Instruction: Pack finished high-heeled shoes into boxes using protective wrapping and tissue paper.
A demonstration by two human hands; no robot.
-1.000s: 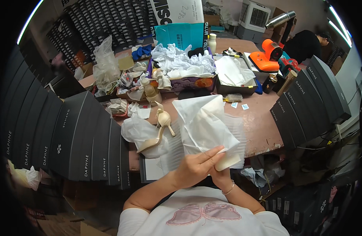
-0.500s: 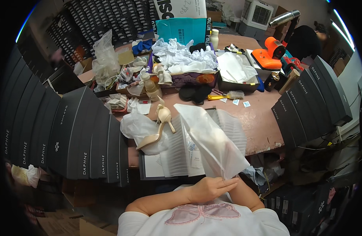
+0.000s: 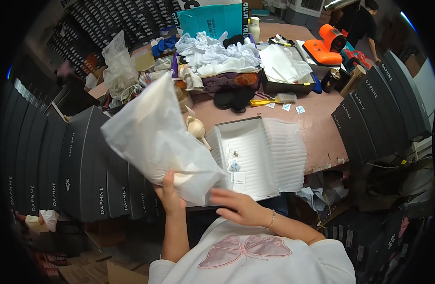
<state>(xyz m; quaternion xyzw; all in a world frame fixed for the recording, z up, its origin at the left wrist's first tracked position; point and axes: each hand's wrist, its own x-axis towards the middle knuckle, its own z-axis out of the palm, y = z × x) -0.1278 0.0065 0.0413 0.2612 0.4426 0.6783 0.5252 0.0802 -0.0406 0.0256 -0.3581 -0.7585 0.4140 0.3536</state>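
Note:
My left hand (image 3: 170, 193) grips the lower end of a large translucent white plastic bag (image 3: 153, 135) with something pale inside, lifted over the left side of the table. My right hand (image 3: 237, 206) hovers just right of the bag's bottom corner, fingers spread, holding nothing. Behind the bag lies an open white shoe box (image 3: 248, 158) lined with white paper, with small tags inside. A cream high-heeled shoe (image 3: 196, 128) stands on the pink table (image 3: 321, 128) just left of the box.
Rows of dark shoe boxes (image 3: 80, 165) stand at the left and at the right (image 3: 378, 118). The far table holds crumpled white paper (image 3: 217, 52), a teal bag (image 3: 212, 21), an orange device (image 3: 326, 45) and a yellow brush (image 3: 269, 99). Another person (image 3: 361, 19) stands far right.
The bag has swung from the middle over the box to the left and upward, now held by my left hand. My right hand has let go, and the open box is uncovered.

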